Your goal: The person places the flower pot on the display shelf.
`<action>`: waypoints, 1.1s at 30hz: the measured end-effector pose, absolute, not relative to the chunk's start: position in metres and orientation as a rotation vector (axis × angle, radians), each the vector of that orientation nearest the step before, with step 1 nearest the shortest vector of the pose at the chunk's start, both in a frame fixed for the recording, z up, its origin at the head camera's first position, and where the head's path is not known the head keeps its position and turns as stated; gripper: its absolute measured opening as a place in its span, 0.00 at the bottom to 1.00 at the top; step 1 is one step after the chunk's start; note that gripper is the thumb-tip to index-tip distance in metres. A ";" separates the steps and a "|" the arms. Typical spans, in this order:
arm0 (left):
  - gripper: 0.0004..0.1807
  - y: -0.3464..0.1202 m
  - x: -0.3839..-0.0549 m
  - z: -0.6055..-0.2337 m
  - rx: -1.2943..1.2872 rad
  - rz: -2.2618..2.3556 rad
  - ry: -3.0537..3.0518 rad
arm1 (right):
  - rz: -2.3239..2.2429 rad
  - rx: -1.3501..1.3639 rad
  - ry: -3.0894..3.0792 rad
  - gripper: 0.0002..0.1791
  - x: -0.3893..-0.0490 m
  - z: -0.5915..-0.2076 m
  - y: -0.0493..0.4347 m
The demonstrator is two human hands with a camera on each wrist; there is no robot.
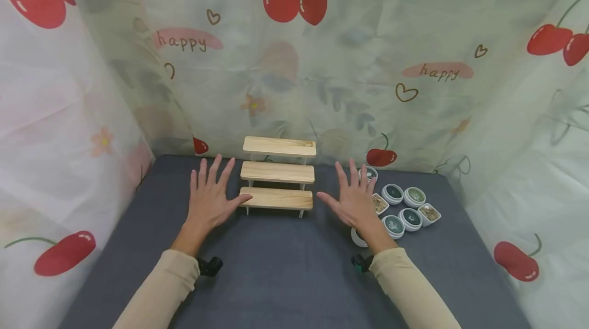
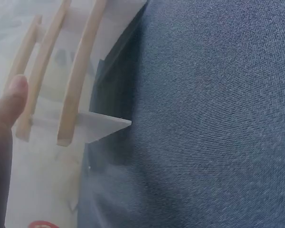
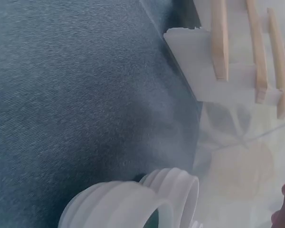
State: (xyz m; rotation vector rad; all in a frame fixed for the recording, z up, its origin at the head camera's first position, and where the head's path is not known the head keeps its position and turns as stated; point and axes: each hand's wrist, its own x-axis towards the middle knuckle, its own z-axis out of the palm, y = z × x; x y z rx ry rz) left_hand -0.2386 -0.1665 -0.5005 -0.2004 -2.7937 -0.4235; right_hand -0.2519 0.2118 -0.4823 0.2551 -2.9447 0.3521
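Observation:
A three-tier wooden display stand [image 1: 277, 171] with white side supports stands at the back of the dark table. My left hand [image 1: 209, 201] is spread with straight fingers at the stand's left, its thumb overlapping the lowest board's end in the head view; whether it touches cannot be told. To the stand's right, my right hand [image 1: 356, 201] is likewise spread, holding nothing, in front of part of a group of small containers. Among these are round white jars [image 1: 410, 218] with dark or green contents and squarish white dishes [image 1: 429, 213] with tan bits. My right hand and wrist partly hide several.
Dark cloth covers the table [image 1: 276, 267]. Behind and beside it hangs a pale curtain [image 1: 345, 53] printed with cherries and "happy". A black wrist camera [image 1: 210, 266] is on the left wrist, another [image 1: 361, 262] on the right.

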 end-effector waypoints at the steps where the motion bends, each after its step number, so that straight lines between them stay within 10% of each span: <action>1: 0.59 -0.166 -0.239 -0.501 -0.207 -0.438 -2.788 | 0.359 0.261 -2.941 0.56 -0.251 -0.482 0.214; 33: 0.52 -0.166 -0.236 -0.542 -0.277 -1.088 -2.722 | 0.933 0.259 -2.775 0.51 -0.192 -0.503 0.269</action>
